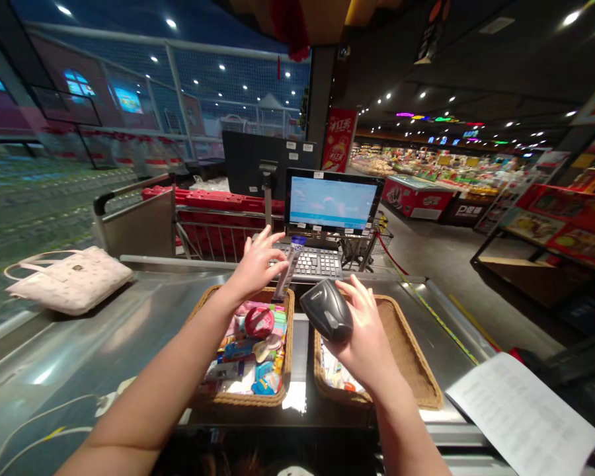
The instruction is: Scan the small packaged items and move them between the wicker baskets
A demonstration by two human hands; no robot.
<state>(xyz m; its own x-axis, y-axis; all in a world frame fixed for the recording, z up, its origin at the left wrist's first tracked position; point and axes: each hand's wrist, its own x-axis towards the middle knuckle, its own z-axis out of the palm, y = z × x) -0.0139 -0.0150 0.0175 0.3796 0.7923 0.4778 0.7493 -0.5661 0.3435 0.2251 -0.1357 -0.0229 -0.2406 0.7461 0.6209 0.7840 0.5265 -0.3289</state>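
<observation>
- black plastic is curving out of the right hand: a handheld barcode scanner is lying against the palm, its nose tilting up and left toward a slim silvery packet with a blue end.
- the right fingers are curling over the scanner's top, slightly apart, and the thumb is hidden.
- the left hand is hovering over the near edge of a keyboard, its fingers spreading wide.
- the packet is slanting up just beside that hand; whether the left thumb is pinching it, i cannot tell.
- the scanning step seems to be in hand: the scanner and packet are nearly meeting, though no contact shows.
- a wicker basket under the left hand is holding a heap of small bright packets.
- a second wicker basket under the right hand is holding only a few items.
- a steel checkout counter is carrying both baskets, with a pale quilted handbag lying at its far left.
- a checkout screen is glowing beyond the keyboard, and a printed sheet is lying at the lower right.
</observation>
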